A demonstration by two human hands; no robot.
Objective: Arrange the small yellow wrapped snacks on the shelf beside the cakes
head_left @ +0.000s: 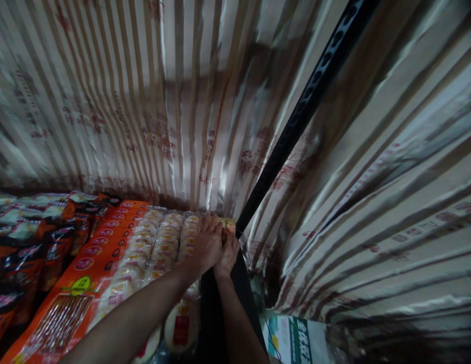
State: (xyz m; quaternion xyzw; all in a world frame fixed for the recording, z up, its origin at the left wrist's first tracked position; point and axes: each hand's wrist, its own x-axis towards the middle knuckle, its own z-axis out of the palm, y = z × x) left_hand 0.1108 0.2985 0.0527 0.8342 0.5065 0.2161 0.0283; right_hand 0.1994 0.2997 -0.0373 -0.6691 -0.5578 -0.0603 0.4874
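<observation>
I am watching both hands pressing together at the far corner of the shelf, right beside the black perforated upright (307, 108). The left hand (207, 241) is lying over the end of the packs of round wrapped cakes (159, 242), its fingers bent down onto the wrapping; whether they are actually gripping a pack I cannot tell. The right hand (228, 251) is tucking in against it next to the upright, and its fingers are hidden, so I cannot tell how far they are closed either.

I am judging the squeeze to be the risk: the cakes look soft, and pushing them against the post could be crushing or tearing a wrapper. The stretched striped film (174, 101) hanging close behind could also be snagging on knuckles.

An orange flat packet (87, 273) is lying touching the cakes on the left, dark snack bags (26, 242) beyond it. A green-and-white carton (296, 339) is sitting lower right. The light is dim, so detail is poor.
</observation>
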